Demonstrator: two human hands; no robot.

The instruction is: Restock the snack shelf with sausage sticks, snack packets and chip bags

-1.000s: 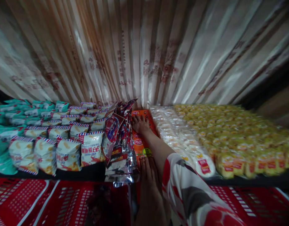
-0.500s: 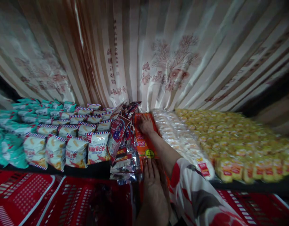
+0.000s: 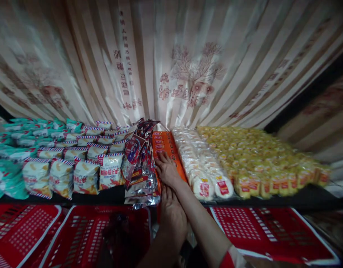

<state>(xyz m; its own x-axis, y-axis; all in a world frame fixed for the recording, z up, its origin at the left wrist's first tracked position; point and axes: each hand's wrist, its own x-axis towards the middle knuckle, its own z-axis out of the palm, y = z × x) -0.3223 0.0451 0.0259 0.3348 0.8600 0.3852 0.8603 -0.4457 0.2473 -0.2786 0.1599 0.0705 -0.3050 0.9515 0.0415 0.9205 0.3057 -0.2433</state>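
Note:
A narrow row of orange snack packets (image 3: 166,140) with oval labels runs back from the shelf edge. My right hand (image 3: 168,172) lies palm down on the middle of this row, fingers spread. Just nearer, my left hand (image 3: 172,213) rests at the row's front end with its fingers stretched forward; the palm side is hidden. My right wrist passes close beside the left fingers. Dark red and silver packets (image 3: 140,169) lean in a pile directly left of the row. White round cakes in clear wrap (image 3: 204,188) stand directly to the right.
White snack bags (image 3: 86,176) and teal bags (image 3: 12,180) fill the left of the black shelf (image 3: 182,204). Yellow wrapped cakes (image 3: 260,160) cover the right. Red baskets (image 3: 84,230) sit below the front edge. A printed curtain (image 3: 157,56) hangs behind.
My right hand has drawn back from the far end of the orange row to its middle, uncovering the far packets. The whole view has shifted slightly, with the goods now further left.

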